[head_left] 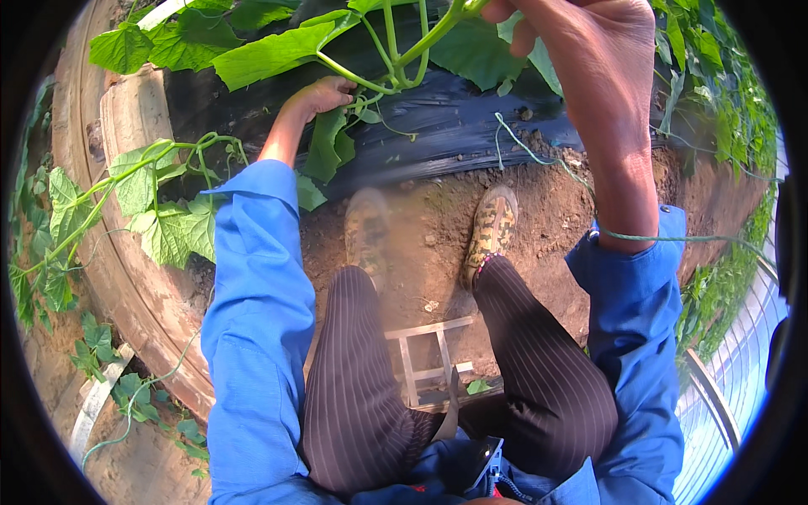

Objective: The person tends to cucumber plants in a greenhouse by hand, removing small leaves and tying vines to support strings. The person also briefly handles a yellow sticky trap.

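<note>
A green vine, its lobed leaves like a cucumber plant's, has a thick main stem [435, 35] slanting across the top of the view. My right hand [593, 44] is raised at the top right, its fingertips closed on the upper end of that stem. Lower and to the left, my left hand [322, 98] pinches a thin side shoot [363, 102] near the stem's bend. The fingertips are partly hidden among the stalks. Below this hand hangs a folded leaf [325, 148]. A green twine [536, 154] runs loosely past my right wrist.
Black plastic film [429, 126] covers the bed ahead. Another vine [107, 183] trails at the left. Camouflage shoes [495, 218] stand on bare soil [423, 252]. A slatted wooden frame [410, 366] shows between my legs. Dense foliage [726, 76] lines the right side.
</note>
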Demonstrator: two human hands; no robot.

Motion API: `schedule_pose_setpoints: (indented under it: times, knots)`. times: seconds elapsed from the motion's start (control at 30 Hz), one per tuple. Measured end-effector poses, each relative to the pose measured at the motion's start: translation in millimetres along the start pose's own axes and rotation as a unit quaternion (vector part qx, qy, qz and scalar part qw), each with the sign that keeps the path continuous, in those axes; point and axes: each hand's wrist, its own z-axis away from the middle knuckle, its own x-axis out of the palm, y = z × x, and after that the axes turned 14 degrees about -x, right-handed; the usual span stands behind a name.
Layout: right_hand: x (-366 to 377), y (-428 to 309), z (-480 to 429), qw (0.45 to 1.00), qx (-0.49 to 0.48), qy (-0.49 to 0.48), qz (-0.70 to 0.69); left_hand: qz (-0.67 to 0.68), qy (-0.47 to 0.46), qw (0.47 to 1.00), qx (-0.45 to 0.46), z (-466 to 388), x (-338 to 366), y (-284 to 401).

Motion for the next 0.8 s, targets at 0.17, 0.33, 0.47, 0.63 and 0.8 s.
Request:
schedule_pose_setpoints:
  times: [0.17,0.33,0.47,0.63,0.8]
  knots:
    - [0.8,-0.8,0.5,0.999,0.024,-0.002,0.031,0.098,-0.078,0.992,-0.034,5.8,-0.6,2.9]
    - [0.8,-1.5,-0.2,1.0,-0.006,0.005,0.021,0.137,-0.106,0.984,-0.029,14.8,-2.2,1.6]
    - [0.2,0.1,-1.6,0.999,0.018,0.017,0.036,0.142,-0.091,0.984,-0.057,11.6,-1.7,3.5]
    - [0.3,4.7,-1.7,0.998,-0.014,0.018,0.055,-0.002,-0.099,0.994,-0.042,1.0,-3.5,13.1]
    - [-4.3,11.7,-0.2,0.999,-0.004,0.007,0.04,0.014,-0.077,0.997,0.008,-4.9,-4.4,9.9]
